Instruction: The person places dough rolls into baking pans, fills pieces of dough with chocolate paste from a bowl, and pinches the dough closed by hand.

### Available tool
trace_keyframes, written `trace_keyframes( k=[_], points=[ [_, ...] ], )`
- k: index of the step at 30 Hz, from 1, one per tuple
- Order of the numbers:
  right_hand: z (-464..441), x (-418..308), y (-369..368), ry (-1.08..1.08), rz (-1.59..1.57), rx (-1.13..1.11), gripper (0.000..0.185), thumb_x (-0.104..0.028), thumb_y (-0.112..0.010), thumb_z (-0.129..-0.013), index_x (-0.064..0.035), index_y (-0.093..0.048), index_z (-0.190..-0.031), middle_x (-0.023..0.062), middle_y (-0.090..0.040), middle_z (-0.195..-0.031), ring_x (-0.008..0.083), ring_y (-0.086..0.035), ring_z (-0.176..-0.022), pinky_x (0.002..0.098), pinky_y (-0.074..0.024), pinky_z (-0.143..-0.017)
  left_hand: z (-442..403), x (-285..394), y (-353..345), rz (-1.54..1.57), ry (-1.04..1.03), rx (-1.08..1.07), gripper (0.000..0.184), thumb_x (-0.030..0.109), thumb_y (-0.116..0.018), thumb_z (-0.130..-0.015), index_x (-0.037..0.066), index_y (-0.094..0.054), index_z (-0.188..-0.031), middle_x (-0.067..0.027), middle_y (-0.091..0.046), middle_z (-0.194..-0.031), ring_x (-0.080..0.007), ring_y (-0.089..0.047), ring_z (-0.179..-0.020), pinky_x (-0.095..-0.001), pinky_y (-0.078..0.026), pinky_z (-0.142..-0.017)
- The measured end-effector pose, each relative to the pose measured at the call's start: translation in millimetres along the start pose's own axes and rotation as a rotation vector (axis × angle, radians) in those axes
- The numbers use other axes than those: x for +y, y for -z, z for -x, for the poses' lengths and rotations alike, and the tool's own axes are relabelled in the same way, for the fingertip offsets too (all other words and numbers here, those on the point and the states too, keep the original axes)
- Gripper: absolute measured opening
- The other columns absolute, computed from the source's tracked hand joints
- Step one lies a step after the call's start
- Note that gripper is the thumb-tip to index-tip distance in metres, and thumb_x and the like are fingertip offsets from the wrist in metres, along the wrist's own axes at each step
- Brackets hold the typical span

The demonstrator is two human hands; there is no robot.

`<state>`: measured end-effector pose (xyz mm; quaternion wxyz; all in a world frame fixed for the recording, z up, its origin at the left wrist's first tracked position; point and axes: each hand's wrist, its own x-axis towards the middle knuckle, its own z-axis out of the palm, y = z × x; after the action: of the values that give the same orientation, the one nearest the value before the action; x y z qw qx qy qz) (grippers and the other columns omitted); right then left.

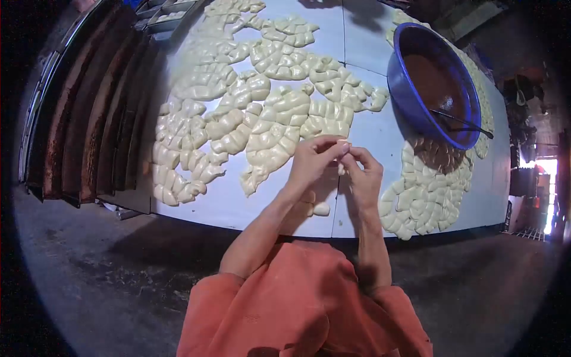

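Observation:
Both of my hands meet above the white tabletop, fingertips pinched together around a small piece of dough [341,169]. My left hand [311,159] is closed on it from the left, and my right hand [365,176] from the right. Fingers cover most of the piece. Just below my left hand, a few loose dough pieces [321,209] lie on the table. Rows of pale, glossy dough pieces [273,140] spread out beyond and to the left of my hands. More dough pieces [425,199], duller in surface, lie to the right.
A blue basin [404,89] of brown filling stands at the right on the table [363,12], with a dark-handled utensil [470,126] resting across its rim. Rusty metal trays [98,107] stand on edge at the left. A rack with dough pieces [169,18] is behind them.

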<state>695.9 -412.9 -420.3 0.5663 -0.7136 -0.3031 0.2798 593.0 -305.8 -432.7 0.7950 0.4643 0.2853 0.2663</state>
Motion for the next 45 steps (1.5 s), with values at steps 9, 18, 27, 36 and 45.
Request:
trace_keyframes(
  k=[9, 18, 27, 36, 45],
  points=[
    [10, 15, 20, 0.255, -0.031, -0.184, 0.032, -0.002, -0.074, -0.084, -0.0019, -0.070, -0.116, 0.0102, -0.063, -0.116, 0.0173, -0.061, -0.105, 0.0292, -0.0502, -0.085, 5, 15, 10, -0.028, 0.198, -0.134, 0.030, 0.025, -0.074, -0.091, 0.003, -0.072, -0.111, -0.0046, -0.072, -0.096, -0.0097, -0.067, -0.085, -0.0232, -0.055, -0.066],
    [24, 25, -7, 0.349, -0.113, 0.216, 0.022, -0.006, -0.078, -0.085, -0.0020, -0.062, -0.099, 0.0090, -0.059, -0.106, 0.0139, -0.058, -0.083, 0.0302, -0.0498, -0.074, 12, 12, 16, -0.063, 0.208, -0.368, 0.027, 0.016, -0.064, -0.097, 0.001, -0.068, -0.119, -0.0064, -0.069, -0.107, -0.0126, -0.066, -0.094, -0.0264, -0.057, -0.075],
    [34, 3, 3, 0.311, 0.351, 0.153, 0.026, -0.023, -0.076, -0.089, -0.0003, -0.067, -0.100, 0.0109, -0.068, -0.093, 0.0199, -0.064, -0.069, 0.0311, -0.0514, -0.060, 39, 3, 13, -0.211, 0.137, -0.248, 0.032, 0.026, -0.060, -0.101, -0.001, -0.069, -0.116, -0.0030, -0.071, -0.096, -0.0101, -0.065, -0.086, -0.0268, -0.054, -0.077],
    [62, 19, 20, 0.200, 0.243, -0.210, 0.014, -0.004, -0.068, -0.090, -0.0001, -0.068, -0.102, 0.0141, -0.068, -0.097, 0.0243, -0.067, -0.077, 0.0316, -0.0543, -0.070, 72, 6, 46, -0.853, -0.123, -0.117, 0.054, 0.035, -0.062, -0.098, 0.007, -0.050, -0.142, -0.0156, -0.069, -0.112, -0.0266, -0.070, -0.090, -0.0340, -0.054, -0.080],
    [68, 20, 17, 0.349, 0.566, -0.435, 0.044, -0.014, -0.075, -0.083, -0.0030, -0.060, -0.123, 0.0115, -0.062, -0.111, 0.0272, -0.062, -0.086, 0.0338, -0.0510, -0.076, 86, -12, 55, -1.186, -0.236, -0.340, 0.058, 0.015, -0.077, -0.076, 0.009, -0.054, -0.130, -0.0135, -0.058, -0.117, -0.0363, -0.065, -0.096, -0.0447, -0.055, -0.080]
  ],
)
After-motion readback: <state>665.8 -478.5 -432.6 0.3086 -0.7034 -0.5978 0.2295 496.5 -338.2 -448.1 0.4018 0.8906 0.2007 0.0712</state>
